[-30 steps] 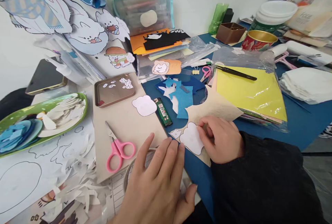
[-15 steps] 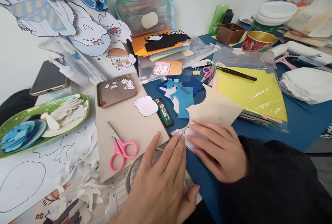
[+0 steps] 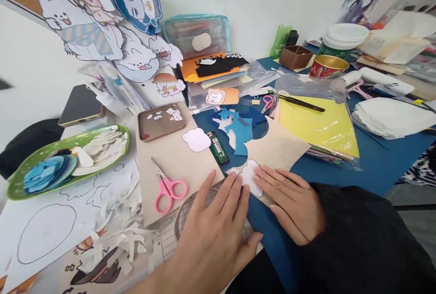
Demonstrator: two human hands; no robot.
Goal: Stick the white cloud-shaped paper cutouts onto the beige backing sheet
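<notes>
wht cutout [image 3: 250, 174] pt. hidden under r. hand [image 3: 295, 201]

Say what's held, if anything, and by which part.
Nothing gripped: right hand lies flat on the white cutout, over its right side; left hand lies open at its left edge.

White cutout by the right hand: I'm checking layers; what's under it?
Cream sheet shows past the edges of the white cutout. What lies directly beneath is hidden, and the right hand covers part of both.

Paper cutout [image 3: 250, 179] white, dark-outlined — sheet [image 3: 279, 142] cream; scissor handles [image 3: 166, 186] pink; dish [image 3: 15, 184] green — sleeve [image 3: 354, 235] black.
</notes>
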